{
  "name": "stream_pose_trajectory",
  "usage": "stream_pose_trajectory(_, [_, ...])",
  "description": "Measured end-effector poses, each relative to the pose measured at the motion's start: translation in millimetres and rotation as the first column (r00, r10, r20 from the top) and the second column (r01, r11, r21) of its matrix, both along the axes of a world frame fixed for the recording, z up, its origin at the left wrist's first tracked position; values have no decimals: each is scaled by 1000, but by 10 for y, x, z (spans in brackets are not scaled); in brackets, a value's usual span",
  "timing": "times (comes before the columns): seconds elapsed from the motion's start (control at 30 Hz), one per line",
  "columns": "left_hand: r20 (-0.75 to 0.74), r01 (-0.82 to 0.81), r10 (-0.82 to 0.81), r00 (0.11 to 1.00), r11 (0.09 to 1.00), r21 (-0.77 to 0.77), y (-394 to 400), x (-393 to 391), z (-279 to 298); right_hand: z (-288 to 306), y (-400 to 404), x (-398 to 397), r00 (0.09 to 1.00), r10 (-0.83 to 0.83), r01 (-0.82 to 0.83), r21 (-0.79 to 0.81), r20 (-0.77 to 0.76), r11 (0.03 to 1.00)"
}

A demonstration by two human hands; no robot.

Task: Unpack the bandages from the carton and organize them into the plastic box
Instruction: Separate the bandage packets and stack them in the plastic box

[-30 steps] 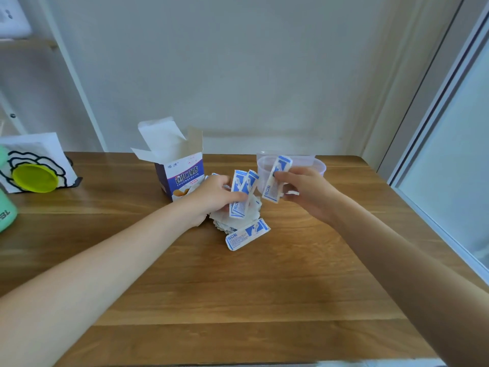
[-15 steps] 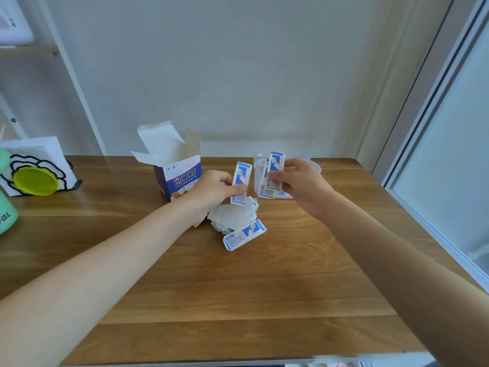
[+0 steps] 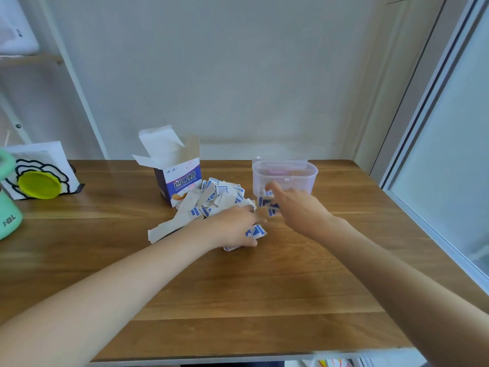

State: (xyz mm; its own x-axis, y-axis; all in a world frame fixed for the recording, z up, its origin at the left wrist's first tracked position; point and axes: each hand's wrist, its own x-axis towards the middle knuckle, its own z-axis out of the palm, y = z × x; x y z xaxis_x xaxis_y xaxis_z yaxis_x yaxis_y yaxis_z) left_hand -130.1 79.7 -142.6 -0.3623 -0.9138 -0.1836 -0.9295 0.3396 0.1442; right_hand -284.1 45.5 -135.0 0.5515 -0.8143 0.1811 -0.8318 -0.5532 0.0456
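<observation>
The wooden table (image 3: 264, 287) carries everything within reach: the opened carton (image 3: 180, 181) stands emptied beside the clear plastic box (image 3: 285, 176). The bandages (image 3: 219, 197) lie heaped between them. The left hand (image 3: 232, 229) presses the pile steady, fingers fairly flat, while the right hand (image 3: 296, 207) pinches a few blurred bandages just before the box

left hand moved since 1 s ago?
Yes. The left hand dropped from beside the carton toward the near edge, onto the bandages lying on the table.

Open table (image 3: 264, 300) lies near the camera side. The carton (image 3: 177, 181), the bandage pile (image 3: 211, 200) and the plastic box (image 3: 285, 177) crowd the far middle; the box's mouth is unobstructed from above.
</observation>
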Motion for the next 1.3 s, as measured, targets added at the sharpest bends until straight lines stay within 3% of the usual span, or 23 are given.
stream_pose_trajectory(0.1, [-58, 11, -13, 998, 999, -39, -30, -22, -17, -201, 58, -31, 999, 36, -36, 73, 8, 997])
stream_pose_trajectory(0.2, [-259, -92, 85, 962, 996, -12, -40, 4, -8, -252, -4, -58, 970, -86, 36, 213, 229, 976])
stream_pose_trajectory(0.23, [-348, -159, 147, 926, 987, -7, -55, 24, 7, -222, -23, -68, 919, -161, 67, 261, 359, 963])
stream_pose_trajectory(0.3, [-493, -302, 258, 831, 953, -11, -123, 75, 52, -112, -65, -74, 716, -351, 82, 427, 604, 901])
stream_pose_trajectory(0.37, [-604, -406, 330, 725, 914, 13, -194, 121, 91, -2, -65, -63, 488, -519, -101, 637, 701, 765])
stream_pose_trajectory(0.4, [-667, -436, 358, 654, 898, 55, -216, 134, 101, 37, -44, -51, 423, -582, -237, 705, 694, 668])
stream_pose_trajectory(0.47, [-766, -447, 390, 511, 882, 151, -229, 123, 110, 55, 15, 3, 409, -651, -428, 765, 639, 482])
stream_pose_trajectory(0.5, [-786, -443, 402, 469, 877, 185, -216, 100, 109, 44, 47, 39, 433, -647, -466, 770, 628, 436])
stream_pose_trajectory(0.53, [-799, -436, 406, 443, 877, 204, -210, 74, 107, 32, 57, 74, 458, -627, -464, 771, 631, 436])
stream_pose_trajectory(0.6, [-820, -421, 394, 415, 882, 210, -194, 46, 121, 35, 66, 145, 449, -591, -410, 743, 670, 530])
stream_pose_trajectory(0.63, [-812, -419, 384, 441, 887, 193, -165, 51, 154, 44, 55, 163, 443, -568, -356, 718, 694, 598])
stream_pose_trajectory(0.67, [-766, -418, 362, 531, 898, 136, -137, 83, 185, 50, 30, 163, 466, -526, -276, 682, 711, 677])
stream_pose_trajectory(0.7, [-641, -394, 325, 695, 918, 38, -108, 134, 210, 59, 2, 139, 554, -442, -157, 610, 705, 777])
stream_pose_trajectory(0.73, [-425, -325, 265, 865, 943, -73, -69, 194, 222, 68, -24, 105, 697, -322, -39, 482, 641, 875])
stream_pose_trajectory(0.77, [-184, -216, 188, 965, 966, -143, -30, 252, 211, 53, -50, 72, 834, -208, 32, 331, 511, 943])
stream_pose_trajectory(0.8, [7, -107, 110, 994, 981, -162, 4, 303, 166, 19, -57, 51, 921, -123, 52, 198, 368, 979])
stream_pose_trajectory(0.87, [157, -4, 29, 987, 987, -158, 53, 360, 61, -102, -41, 42, 983, -35, 19, 94, 178, 995])
stream_pose_trajectory(0.97, [77, 7, 7, 997, 982, -190, 51, 396, 22, -304, -20, 38, 996, 32, -39, 94, 79, 995])
stream_pose_trajectory(1.07, [-63, -53, 45, 997, 989, -139, 40, 428, 56, -299, -63, 23, 971, -39, 9, 128, 237, 992])
stream_pose_trajectory(1.2, [-336, -213, 194, 922, 977, -20, 27, 456, 130, -100, -100, 11, 730, -294, 48, 384, 616, 922])
stream_pose_trajectory(1.3, [-359, -295, 265, 895, 955, -31, -2, 467, 169, 2, -67, 37, 587, -406, -74, 545, 701, 835])
